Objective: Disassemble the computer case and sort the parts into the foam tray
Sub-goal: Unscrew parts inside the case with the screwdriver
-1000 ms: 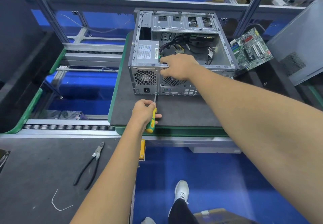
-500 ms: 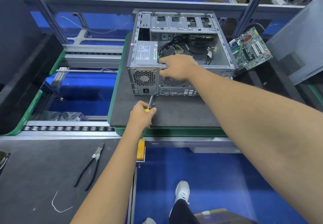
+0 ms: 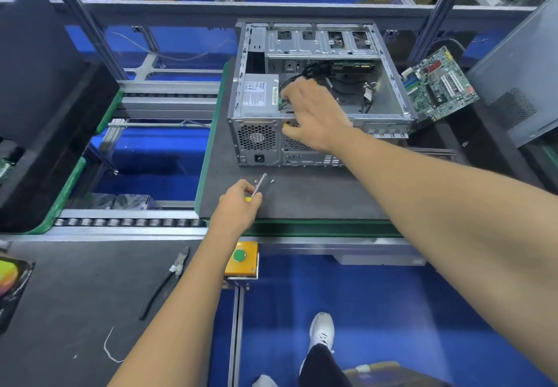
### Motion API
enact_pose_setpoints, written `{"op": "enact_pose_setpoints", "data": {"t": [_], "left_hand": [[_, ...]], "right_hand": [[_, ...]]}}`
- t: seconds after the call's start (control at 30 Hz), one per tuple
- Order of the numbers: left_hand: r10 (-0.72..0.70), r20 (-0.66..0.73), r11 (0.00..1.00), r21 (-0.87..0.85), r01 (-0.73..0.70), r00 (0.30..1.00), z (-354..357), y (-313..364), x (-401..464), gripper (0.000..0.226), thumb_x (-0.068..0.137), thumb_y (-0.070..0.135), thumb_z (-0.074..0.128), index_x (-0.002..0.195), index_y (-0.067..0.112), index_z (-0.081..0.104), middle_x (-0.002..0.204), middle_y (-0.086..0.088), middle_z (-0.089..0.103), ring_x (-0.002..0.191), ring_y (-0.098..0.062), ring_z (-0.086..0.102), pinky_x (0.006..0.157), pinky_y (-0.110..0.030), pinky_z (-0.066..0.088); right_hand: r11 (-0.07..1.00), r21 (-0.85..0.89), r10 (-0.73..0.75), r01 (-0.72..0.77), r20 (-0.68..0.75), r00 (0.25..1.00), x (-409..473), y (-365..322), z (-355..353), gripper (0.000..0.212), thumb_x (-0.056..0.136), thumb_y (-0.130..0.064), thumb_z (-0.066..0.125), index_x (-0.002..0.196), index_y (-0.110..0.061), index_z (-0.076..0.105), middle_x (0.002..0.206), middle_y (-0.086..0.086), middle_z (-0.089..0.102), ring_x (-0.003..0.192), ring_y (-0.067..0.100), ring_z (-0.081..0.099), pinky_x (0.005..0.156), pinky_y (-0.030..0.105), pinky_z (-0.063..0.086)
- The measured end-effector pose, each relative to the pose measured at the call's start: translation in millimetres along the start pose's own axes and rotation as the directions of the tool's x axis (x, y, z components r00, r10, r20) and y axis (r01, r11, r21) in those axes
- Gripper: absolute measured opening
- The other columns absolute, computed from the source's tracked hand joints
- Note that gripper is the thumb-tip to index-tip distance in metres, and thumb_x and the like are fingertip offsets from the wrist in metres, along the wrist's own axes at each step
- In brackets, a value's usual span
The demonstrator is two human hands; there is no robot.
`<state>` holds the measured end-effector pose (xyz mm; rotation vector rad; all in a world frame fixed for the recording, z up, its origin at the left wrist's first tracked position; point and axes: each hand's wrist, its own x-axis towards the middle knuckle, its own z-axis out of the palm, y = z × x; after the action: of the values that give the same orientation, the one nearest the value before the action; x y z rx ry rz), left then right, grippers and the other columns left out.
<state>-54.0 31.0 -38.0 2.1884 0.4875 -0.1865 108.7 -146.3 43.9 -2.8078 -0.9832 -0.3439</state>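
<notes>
The computer case point(image 3: 320, 96) lies open on the dark mat point(image 3: 302, 202) of the green-edged pallet, its rear panel facing me. I see the power supply point(image 3: 258, 96) still seated in the near left corner, black cables point(image 3: 320, 71) coiled behind it. My right hand point(image 3: 314, 114) rests on the case's rear edge beside the power supply, fingers spread and fairly straight. My left hand point(image 3: 238, 205) grips a screwdriver point(image 3: 259, 185), fingers curled round its yellow handle, the shaft pointing up toward the case. Two small screws point(image 3: 272, 181) lie on the mat near the tip. A circuit board point(image 3: 439, 84) leans just right of the case. Pliers point(image 3: 166, 281) lie on the near bench.
</notes>
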Motion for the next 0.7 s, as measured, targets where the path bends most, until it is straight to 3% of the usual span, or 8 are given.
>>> {"op": "enact_pose_setpoints", "data": {"t": [0.07,0.1,0.17,0.23,0.3,0.5,0.7], "left_hand": [[0.009,-0.006,1.0,0.005,-0.009,1.0,-4.1,-4.4,-2.8,0.008,0.098,0.037,0.057,0.097,0.03,0.057,0.086,-0.007,0.071,0.099,-0.039,0.065,0.081,-0.053,0.059],[0.015,-0.008,1.0,0.007,-0.015,1.0,-5.2,-6.8,-3.4,0.006,0.098,0.037,0.058,0.097,0.031,0.058,0.086,-0.007,0.071,0.098,-0.038,0.065,0.081,-0.052,0.059],[0.028,-0.013,1.0,0.004,-0.028,1.0,-6.6,-11.0,-3.8,0.004,0.096,0.036,0.059,0.095,0.033,0.058,0.085,-0.005,0.071,0.09,-0.035,0.062,0.08,-0.052,0.059],[0.054,-0.01,0.998,-0.011,-0.054,0.998,-7.7,-14.0,-3.1,0.005,0.096,0.036,0.06,0.093,0.034,0.058,0.083,-0.005,0.07,0.078,-0.029,0.057,0.077,-0.053,0.06],[0.084,-0.001,0.996,-0.011,-0.084,0.997,-8.7,-16.1,-2.6,0.006,0.095,0.036,0.062,0.091,0.034,0.058,0.078,-0.005,0.07,0.066,-0.024,0.055,0.07,-0.05,0.059],[0.114,0.056,0.992,-0.065,-0.11,0.992,-9.1,-19.1,-4.2,0.007,0.097,0.034,0.064,0.091,0.033,0.06,0.069,-0.007,0.067,0.045,-0.012,0.049,0.045,-0.029,0.045],[0.129,0.12,0.982,-0.152,-0.11,0.984,-6.7,-21.1,-5.5,0.006,0.101,0.029,0.062,0.098,0.024,0.061,0.069,-0.004,0.065,0.041,-0.009,0.048,0.039,-0.019,0.038]], "right_hand": [[0.996,0.01,-0.08,0.084,-0.209,0.975,-24.0,-14.0,12.5,0.048,0.078,-0.034,0.054,0.118,-0.008,0.054,0.115,0.011,0.05,0.104,0.026,0.035,0.093,0.041,0.027],[0.989,0.064,-0.116,0.134,-0.231,0.966,-37.5,-21.9,21.0,0.045,0.077,-0.033,0.054,0.115,-0.008,0.058,0.107,0.01,0.052,0.1,0.024,0.037,0.09,0.039,0.025],[0.971,0.201,-0.114,0.128,-0.084,0.99,-60.7,-34.7,39.8,0.041,0.08,-0.031,0.06,0.116,-0.013,0.057,0.089,-0.001,0.055,0.088,0.024,0.046,0.087,0.038,0.033],[0.949,0.31,0.005,-0.057,0.167,0.986,-74.9,-44.1,56.9,0.042,0.085,-0.031,0.063,0.123,-0.02,0.047,0.079,-0.004,0.059,0.078,0.025,0.054,0.082,0.042,0.043],[0.884,0.407,0.107,-0.231,0.305,0.946,-79.0,-46.3,71.8,0.042,0.088,-0.031,0.063,0.123,-0.028,0.042,0.076,-0.003,0.062,0.076,0.023,0.058,0.072,0.04,0.046],[0.717,0.597,0.172,-0.361,0.35,0.921,-70.4,-46.9,89.3,0.018,0.089,-0.026,0.067,0.101,-0.031,0.054,0.07,-0.006,0.065,0.07,0.013,0.063,0.072,0.038,0.055],[0.705,0.616,0.169,-0.351,0.334,0.927,-64.0,-48.1,96.0,0.01,0.085,-0.021,0.067,0.081,-0.026,0.06,0.063,-0.005,0.066,0.058,0.006,0.06,0.065,0.038,0.057]]}}
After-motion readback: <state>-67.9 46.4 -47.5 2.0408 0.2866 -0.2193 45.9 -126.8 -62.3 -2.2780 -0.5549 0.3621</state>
